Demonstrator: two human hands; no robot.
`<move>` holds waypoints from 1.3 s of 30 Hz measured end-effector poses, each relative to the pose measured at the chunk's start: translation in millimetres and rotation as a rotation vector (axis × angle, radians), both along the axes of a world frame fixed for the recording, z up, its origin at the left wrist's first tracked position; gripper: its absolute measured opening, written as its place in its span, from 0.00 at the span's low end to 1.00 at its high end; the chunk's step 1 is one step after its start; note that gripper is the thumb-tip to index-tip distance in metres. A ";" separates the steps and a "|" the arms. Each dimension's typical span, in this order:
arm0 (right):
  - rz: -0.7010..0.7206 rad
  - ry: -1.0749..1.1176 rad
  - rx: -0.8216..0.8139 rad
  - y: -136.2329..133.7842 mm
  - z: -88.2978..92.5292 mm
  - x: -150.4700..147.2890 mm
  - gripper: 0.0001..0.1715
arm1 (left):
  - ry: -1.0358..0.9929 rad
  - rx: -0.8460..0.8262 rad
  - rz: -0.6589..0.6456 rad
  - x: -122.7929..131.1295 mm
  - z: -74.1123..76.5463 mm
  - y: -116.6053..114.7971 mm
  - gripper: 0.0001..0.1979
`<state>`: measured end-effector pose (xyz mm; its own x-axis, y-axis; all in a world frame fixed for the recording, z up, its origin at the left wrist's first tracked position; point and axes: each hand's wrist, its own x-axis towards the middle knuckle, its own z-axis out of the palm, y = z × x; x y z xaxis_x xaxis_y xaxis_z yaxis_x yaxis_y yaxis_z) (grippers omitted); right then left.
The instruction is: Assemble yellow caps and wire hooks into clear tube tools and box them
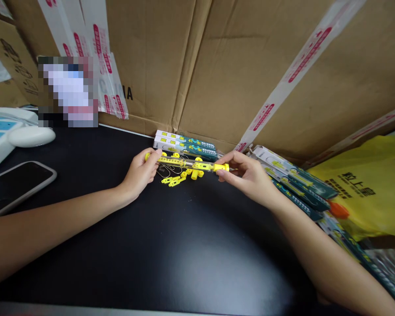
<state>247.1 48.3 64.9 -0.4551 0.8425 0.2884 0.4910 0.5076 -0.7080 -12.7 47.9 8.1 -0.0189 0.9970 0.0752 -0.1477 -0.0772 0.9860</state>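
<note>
A clear tubular spring scale (188,164) with yellow ends is held level between my two hands, above the black tabletop. My left hand (138,173) is closed around its left end, thumb along the tube. At the other end, my right hand (248,175) pinches the yellow end cap (221,167) between thumb and fingers. A spring and yellow strips show inside the tube. Below and behind it lie several loose parts: flat yellow pieces (174,181), small yellow caps (195,175) and bent metal hooks (165,171), partly hidden by the tube.
Printed spring-scale boxes (184,144) lie behind the loose parts, and more boxes (294,180) are stacked at right beside a yellow bag (365,188). A phone (19,184) and a white power strip (1,136) are at left. Large cardboard cartons (250,57) stand along the back.
</note>
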 end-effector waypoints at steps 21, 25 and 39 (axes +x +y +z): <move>0.073 0.186 -0.128 -5.6 -2.7 -6.9 0.17 | 0.003 0.016 -0.013 1.5 0.6 -1.0 0.16; 0.081 0.168 -0.056 -6.2 -3.0 -7.2 0.15 | 0.004 0.012 -0.010 1.4 1.0 -1.7 0.16; 0.070 0.079 0.043 -4.2 -15.7 -6.6 0.11 | 0.006 -0.004 -0.022 1.3 0.0 -2.5 0.15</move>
<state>240.5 44.2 49.2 -0.4867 0.7955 0.3609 0.3968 0.5694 -0.7199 -11.4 45.3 8.1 0.0031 0.9975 0.0710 -0.1429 -0.0698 0.9873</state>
